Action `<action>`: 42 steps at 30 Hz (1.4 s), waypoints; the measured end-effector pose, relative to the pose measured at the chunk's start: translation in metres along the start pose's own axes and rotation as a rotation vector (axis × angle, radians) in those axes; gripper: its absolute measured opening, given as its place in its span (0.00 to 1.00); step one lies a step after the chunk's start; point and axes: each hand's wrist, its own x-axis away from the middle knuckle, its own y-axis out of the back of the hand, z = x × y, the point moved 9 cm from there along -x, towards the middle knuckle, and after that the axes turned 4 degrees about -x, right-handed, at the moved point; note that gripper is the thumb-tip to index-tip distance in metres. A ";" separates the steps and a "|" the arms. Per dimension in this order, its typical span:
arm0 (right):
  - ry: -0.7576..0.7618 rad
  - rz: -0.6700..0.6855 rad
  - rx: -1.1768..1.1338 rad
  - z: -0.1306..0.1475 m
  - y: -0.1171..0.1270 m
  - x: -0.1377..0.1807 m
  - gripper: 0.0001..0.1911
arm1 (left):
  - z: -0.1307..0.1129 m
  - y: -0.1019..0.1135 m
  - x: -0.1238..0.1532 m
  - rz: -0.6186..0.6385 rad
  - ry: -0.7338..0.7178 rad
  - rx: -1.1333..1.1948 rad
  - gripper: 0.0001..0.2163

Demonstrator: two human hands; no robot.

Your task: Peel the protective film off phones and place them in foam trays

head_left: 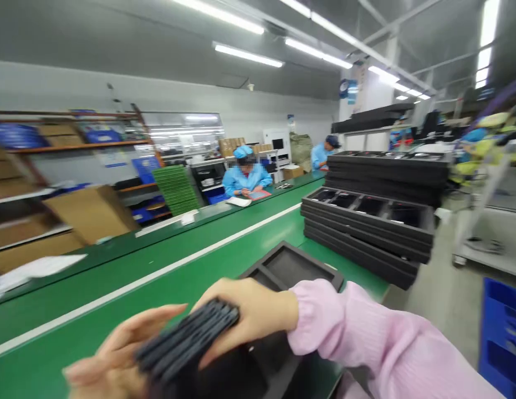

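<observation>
My right hand (249, 310), in a pink sleeve, is closed around one end of a stack of several thin black flat pieces (189, 338). The stack is tilted, and its ridged edges face up. At its other end is my left hand (120, 349), with fingers apart and stretched out beside the stack. Blur hides whether the left palm touches it. Beneath my right hand and forearm lies a black foam tray (297, 260) with rectangular compartments, partly covered by my arm.
Stacked black foam trays (366, 233) holding dark screen-like panels stand to the right on the green work surface (166, 299). Across it sits a co-worker (247, 177) in blue, with another person (322, 152) farther right. A blue crate (501, 332) stands at lower right.
</observation>
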 end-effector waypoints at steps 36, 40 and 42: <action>0.174 -0.175 -0.483 0.026 -0.026 0.078 0.18 | -0.042 -0.054 0.123 0.189 -0.943 -0.389 0.22; 0.178 -0.176 -0.462 0.028 -0.025 0.078 0.18 | -0.045 -0.055 0.126 0.176 -0.985 -0.412 0.21; 0.181 -0.183 -0.451 0.028 -0.023 0.079 0.18 | -0.042 -0.056 0.126 0.175 -0.993 -0.429 0.21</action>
